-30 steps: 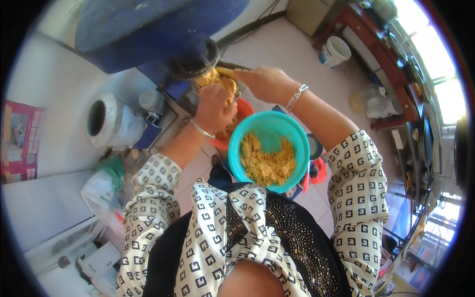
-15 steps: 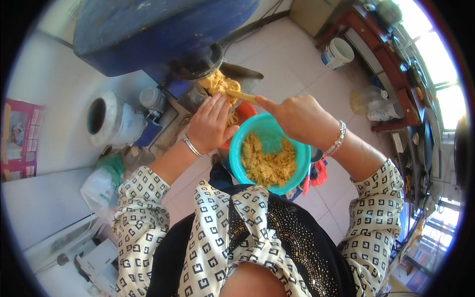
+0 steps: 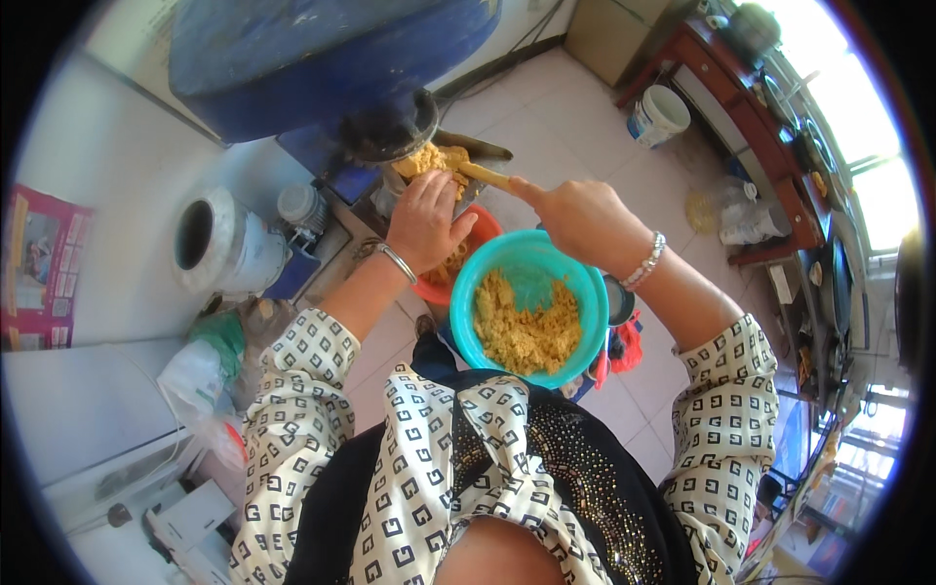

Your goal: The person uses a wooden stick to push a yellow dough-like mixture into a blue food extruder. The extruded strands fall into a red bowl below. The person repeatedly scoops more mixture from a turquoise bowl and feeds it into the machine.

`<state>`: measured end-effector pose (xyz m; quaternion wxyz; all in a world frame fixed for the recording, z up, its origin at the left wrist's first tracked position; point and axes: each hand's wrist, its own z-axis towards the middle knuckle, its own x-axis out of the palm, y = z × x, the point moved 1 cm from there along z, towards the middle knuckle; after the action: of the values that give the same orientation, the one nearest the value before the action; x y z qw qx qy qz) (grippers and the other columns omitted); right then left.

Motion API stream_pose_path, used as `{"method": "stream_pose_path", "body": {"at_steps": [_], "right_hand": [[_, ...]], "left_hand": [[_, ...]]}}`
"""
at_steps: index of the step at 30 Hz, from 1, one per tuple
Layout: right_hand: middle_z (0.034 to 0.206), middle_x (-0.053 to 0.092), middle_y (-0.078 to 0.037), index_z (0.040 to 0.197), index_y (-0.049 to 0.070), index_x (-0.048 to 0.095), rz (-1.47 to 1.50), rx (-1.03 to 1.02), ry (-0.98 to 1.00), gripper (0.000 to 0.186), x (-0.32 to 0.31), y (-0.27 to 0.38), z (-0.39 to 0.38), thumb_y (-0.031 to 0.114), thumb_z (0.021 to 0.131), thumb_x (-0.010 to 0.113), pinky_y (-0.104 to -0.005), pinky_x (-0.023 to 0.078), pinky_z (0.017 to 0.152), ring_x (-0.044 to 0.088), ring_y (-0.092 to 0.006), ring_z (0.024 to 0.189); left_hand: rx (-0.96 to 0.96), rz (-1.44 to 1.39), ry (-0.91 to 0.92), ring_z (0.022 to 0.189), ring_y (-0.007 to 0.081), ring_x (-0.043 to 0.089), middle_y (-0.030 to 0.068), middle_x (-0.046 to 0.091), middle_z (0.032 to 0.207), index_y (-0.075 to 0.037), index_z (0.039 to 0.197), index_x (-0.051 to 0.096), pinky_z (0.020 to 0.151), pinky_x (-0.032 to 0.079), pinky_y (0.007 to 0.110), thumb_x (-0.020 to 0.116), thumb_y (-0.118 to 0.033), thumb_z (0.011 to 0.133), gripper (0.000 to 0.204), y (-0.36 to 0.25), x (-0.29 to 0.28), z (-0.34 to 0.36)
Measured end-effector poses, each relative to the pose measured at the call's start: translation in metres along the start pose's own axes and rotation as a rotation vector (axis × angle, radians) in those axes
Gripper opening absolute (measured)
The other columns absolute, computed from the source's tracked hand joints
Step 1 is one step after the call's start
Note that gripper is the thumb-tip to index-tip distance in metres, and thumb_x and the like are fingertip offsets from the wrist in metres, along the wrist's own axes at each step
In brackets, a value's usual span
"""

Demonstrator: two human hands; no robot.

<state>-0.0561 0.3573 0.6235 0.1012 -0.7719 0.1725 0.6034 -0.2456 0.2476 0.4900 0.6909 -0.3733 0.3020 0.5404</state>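
Note:
My right hand [image 3: 593,226] is closed round the end of a wooden stick [image 3: 487,176], whose far tip reaches the lump of yellow dough [image 3: 421,162] at the dark mouth of a blue machine [image 3: 336,73]. Against the near side of that dough lies my left hand [image 3: 427,222], its fingers stretched out and holding nothing. Below my hands, a teal basin [image 3: 462,336] contains crumbly yellow dough [image 3: 522,327]. Partly behind the basin is a red-orange bowl [image 3: 485,226] with pale yellow strands in it. My left fingertips are partly lost against the dough.
A white cylindrical container [image 3: 229,244] and a grey motor [image 3: 302,208] stand to the left, above plastic bags [image 3: 200,370]. On the tiled floor at the far right is a white bucket [image 3: 659,115]. A dark red wooden counter [image 3: 746,132] runs along the right wall.
The stick's tip has shifted slightly right and up along the dough. My left hand has moved a little to the right, and more of the red-orange bowl shows. The view has shifted slightly.

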Motion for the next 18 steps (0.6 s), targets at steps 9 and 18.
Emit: {"method": "stream_pose_path", "body": {"at_steps": [9,18], "right_hand": [[0.071,0.068,-0.011,0.146,0.004,0.041,-0.064,0.009,0.011,0.064,0.014,0.013,0.029,0.013,0.086,0.062,-0.0382,0.053,0.053,0.069,-0.0283,0.063],[0.069,0.066,-0.016,0.148,0.012,0.040,0.136,0.125,-0.062,0.059,0.011,-0.004,0.014,0.012,0.091,0.056,-0.0424,0.053,0.055,0.068,-0.0314,0.063]], "left_hand": [[0.035,0.003,-0.129,0.118,0.0401,0.054,0.0235,0.060,0.119,0.006,0.117,0.059,0.104,0.042,0.048,0.061,-0.035,0.089,0.050,-0.006,0.014,0.007],[-0.033,0.002,-0.023,0.115,0.0379,0.052,0.0195,0.058,0.116,-0.002,0.127,0.057,0.102,0.041,0.048,0.065,-0.043,0.089,0.056,-0.004,0.009,0.006]]}}
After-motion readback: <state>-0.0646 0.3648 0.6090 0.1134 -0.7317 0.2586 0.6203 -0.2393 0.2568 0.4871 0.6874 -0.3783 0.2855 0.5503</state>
